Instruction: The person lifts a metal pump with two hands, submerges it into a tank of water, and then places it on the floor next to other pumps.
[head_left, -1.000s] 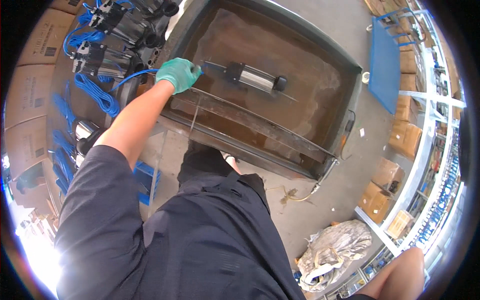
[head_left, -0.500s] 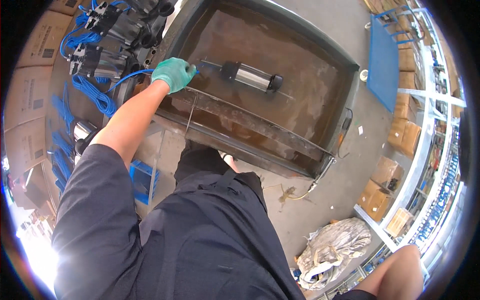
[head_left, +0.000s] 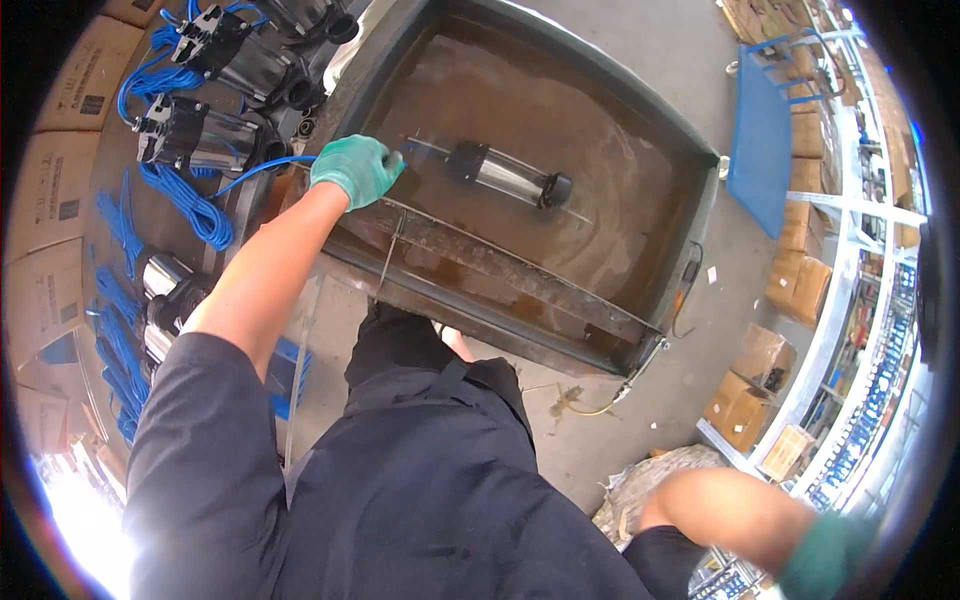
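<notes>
My left hand [head_left: 357,172], in a green glove, is closed around a blue cable [head_left: 258,172] above the near left side of a water tank [head_left: 709,215]. A silver and black cylindrical pump [head_left: 512,177] lies in the tank's brown water, right of that hand. Thin rods stick out past both of its ends. Murky water hides how the cable meets the pump. My right hand [head_left: 828,556], also green-gloved, is far off at the lower right, beside the shelving and away from the tank. Motion smears its fingers.
Several silver pumps [head_left: 200,135] with coiled blue cables [head_left: 190,200] stand at the left, beside stacked cartons [head_left: 55,185]. A metal bar [head_left: 520,265] crosses the tank's near side. A blue flat cart [head_left: 758,140], cartons [head_left: 800,285] and shelving are at the right. A crumpled cover [head_left: 640,490] lies on the floor.
My right arm has swung farther into view at the lower right, bringing the gloved hand in. The left hand keeps its hold on the cable, and the view has shifted slightly.
</notes>
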